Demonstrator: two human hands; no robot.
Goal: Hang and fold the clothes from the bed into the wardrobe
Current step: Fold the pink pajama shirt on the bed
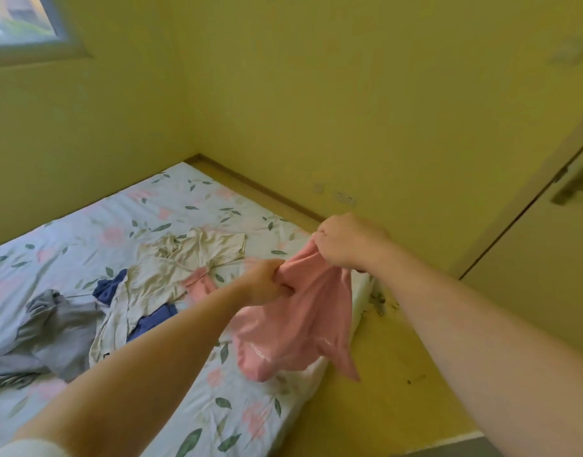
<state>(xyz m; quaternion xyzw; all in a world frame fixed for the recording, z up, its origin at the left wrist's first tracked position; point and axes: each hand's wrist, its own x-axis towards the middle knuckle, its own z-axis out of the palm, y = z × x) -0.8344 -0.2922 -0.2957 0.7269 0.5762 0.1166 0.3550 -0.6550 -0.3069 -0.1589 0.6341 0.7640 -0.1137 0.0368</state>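
Pink soft cloth garment (296,318) hangs above the right edge of the floral-sheeted bed (118,209) | left hand (267,282), right hand (346,240): fingers (278,275) clamped on its top edge | right grip higher, farther | long axis drops below both hands | judged: spread before folding.

Before you lay the bed (184,206), a low mattress under a white sheet printed with pink flowers and green leaves. On it you had a crumpled cream shirt (171,268), a dark blue garment (110,288) partly beneath it, a grey garment (52,328) just beside them, and a small pink cloth (201,285).
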